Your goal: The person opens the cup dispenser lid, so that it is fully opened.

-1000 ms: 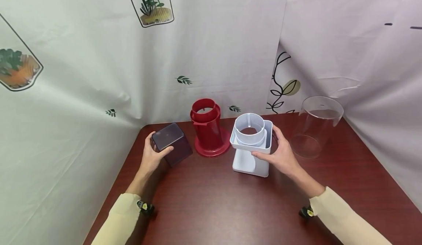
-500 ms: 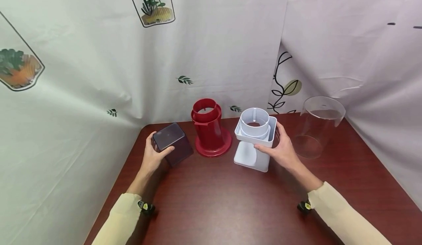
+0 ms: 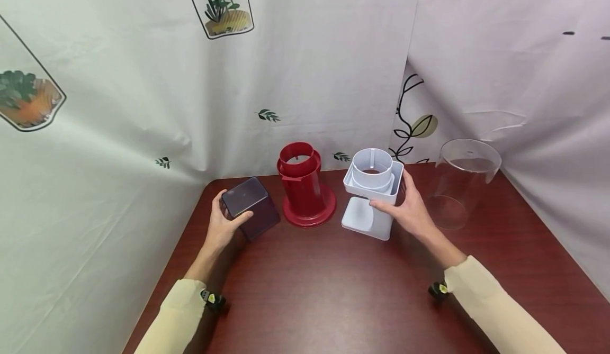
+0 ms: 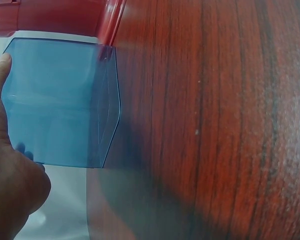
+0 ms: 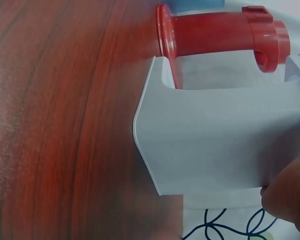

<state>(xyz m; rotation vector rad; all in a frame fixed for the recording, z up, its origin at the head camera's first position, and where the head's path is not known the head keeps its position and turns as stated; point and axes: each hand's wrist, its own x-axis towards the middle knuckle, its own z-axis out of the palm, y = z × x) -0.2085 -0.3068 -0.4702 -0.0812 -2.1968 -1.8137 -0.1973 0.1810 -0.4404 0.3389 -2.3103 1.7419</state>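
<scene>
On the left of the head view, my left hand (image 3: pixel 221 228) holds a dark translucent box (image 3: pixel 251 208), thumb on the near side and fingers on the far side. In the left wrist view this box (image 4: pixel 55 105) looks blue and see-through. My right hand (image 3: pixel 413 210) grips a white plastic stand (image 3: pixel 360 215) below its square tray top, from which a round collar (image 3: pixel 371 171) rises. The right wrist view shows the back of the stand (image 5: pixel 215 135). Between the two stands a red cylinder (image 3: pixel 307 195) with a wide round base flange.
A clear open cylinder (image 3: pixel 450 198) stands at the back right, beyond my right hand. White printed fabric (image 3: pixel 333 52) hangs behind and beside the dark red wooden table (image 3: pixel 324 290).
My right hand has moved the white stand toward the back of the table and slightly right. My left hand and the translucent box have hardly moved.
</scene>
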